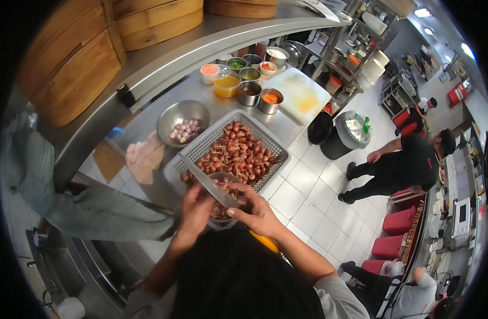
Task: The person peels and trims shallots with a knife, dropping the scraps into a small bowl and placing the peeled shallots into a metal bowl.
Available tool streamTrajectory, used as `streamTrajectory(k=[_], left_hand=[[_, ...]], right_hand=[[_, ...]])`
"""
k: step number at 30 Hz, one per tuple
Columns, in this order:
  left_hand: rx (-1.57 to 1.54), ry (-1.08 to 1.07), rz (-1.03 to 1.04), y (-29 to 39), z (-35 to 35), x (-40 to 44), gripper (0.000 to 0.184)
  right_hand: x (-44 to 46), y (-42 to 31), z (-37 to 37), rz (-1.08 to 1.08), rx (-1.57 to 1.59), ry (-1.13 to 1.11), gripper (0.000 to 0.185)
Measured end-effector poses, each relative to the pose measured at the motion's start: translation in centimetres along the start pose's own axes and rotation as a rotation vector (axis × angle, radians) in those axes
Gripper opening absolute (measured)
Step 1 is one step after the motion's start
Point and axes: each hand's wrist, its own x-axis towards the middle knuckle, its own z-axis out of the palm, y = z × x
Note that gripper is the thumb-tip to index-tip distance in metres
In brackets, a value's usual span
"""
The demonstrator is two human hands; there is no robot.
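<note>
My right hand (pixel 258 212) is closed on a knife (pixel 208 182), its broad blade slanting up and to the left. A yellow piece that looks like its handle (pixel 264 242) shows below the wrist. My left hand (pixel 196 208) is curled close behind the blade; whatever its fingers hold is hidden. Both hands are over a bowl (pixel 223 175) with peelings in it, at the near end of a grey plastic basket (pixel 279 150). Unpeeled red shallots (pixel 241 151) fill much of the basket. Just beyond, a steel bowl (pixel 169 114) contains peeled shallots (pixel 185 130).
Small containers, including a tub of orange liquid (pixel 226 85), stand behind the basket. A white cutting board (pixel 297 95) lies at the counter's right. A pink cloth (pixel 146 158) is at left. A lined bin (pixel 350 135) and a dark-clothed person (pixel 414 159) are on the right.
</note>
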Motion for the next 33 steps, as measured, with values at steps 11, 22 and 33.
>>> streamTrajectory(k=[11,22,33], left_hand=[[0.118,0.007,0.024,1.3,1.0,-0.7,0.035],[0.351,0.026,0.022,2.4,2.9,-2.0,0.032],[-0.205,-0.059,-0.08,0.9,2.6,-1.3,0.03]], right_hand=[[-0.6,-1.0,0.4,-0.029,-0.075,-0.018,0.059],[-0.5,-0.9,1.3,-0.104,-0.108,0.086,0.044],[0.7,0.6,-1.2,0.141,0.401,-0.043,0.034]])
